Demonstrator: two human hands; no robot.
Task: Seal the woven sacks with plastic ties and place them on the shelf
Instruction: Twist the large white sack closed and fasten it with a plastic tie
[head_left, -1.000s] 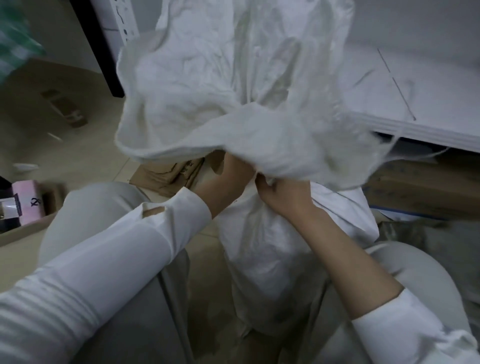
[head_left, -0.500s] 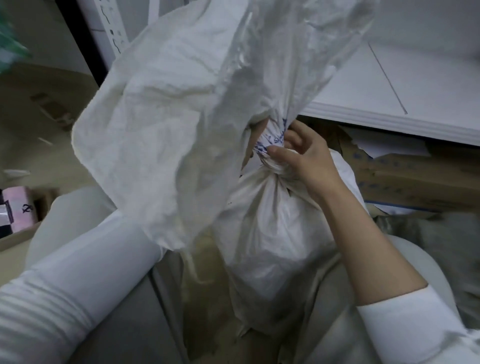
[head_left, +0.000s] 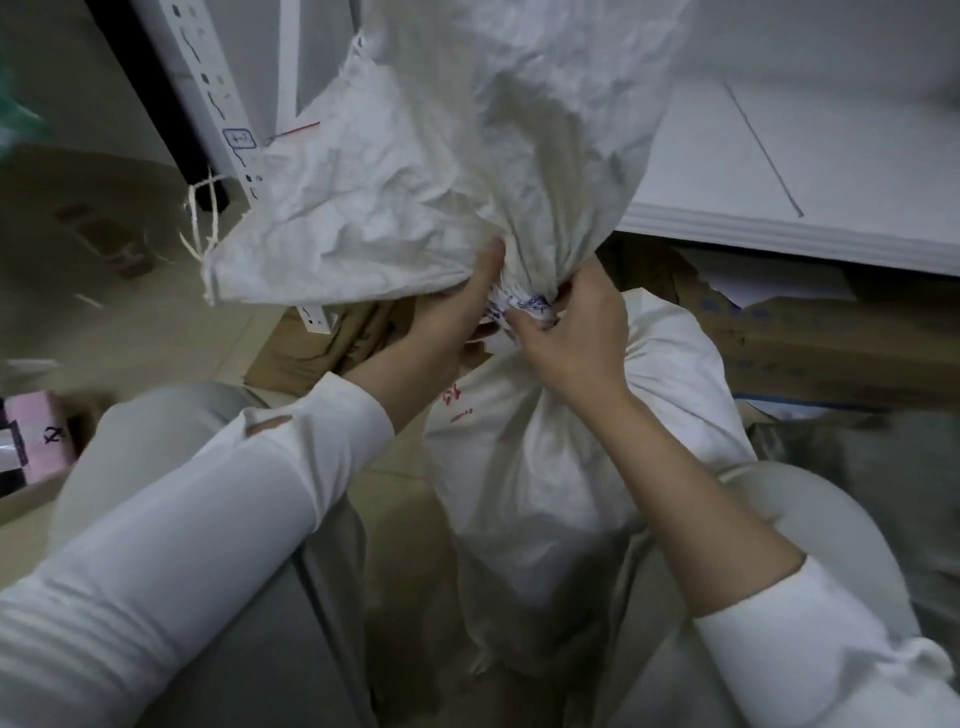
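Note:
A filled white woven sack (head_left: 550, 467) stands on the floor between my knees. Its neck is gathered into a tight twist, and the loose top (head_left: 426, 171) fans upward and to the left, covering much of the view. My right hand (head_left: 566, 338) grips the twisted neck from the right, fingers curled round it. My left hand (head_left: 462, 306) holds the same neck from the left, partly hidden under the loose fabric. Blue print shows on the neck between my hands. I see no plastic tie.
A white shelf board (head_left: 779, 228) runs across the upper right, with cardboard boxes (head_left: 810, 343) beneath it. A slotted white shelf upright (head_left: 208, 88) stands at upper left. A pink box (head_left: 36, 436) sits at the left edge. Flattened cardboard (head_left: 306, 348) lies on the floor.
The sack's loose top has swung up and left as the neck got twisted tight. My left hand, hidden half a second ago, has come back out and now holds the neck beside my right hand.

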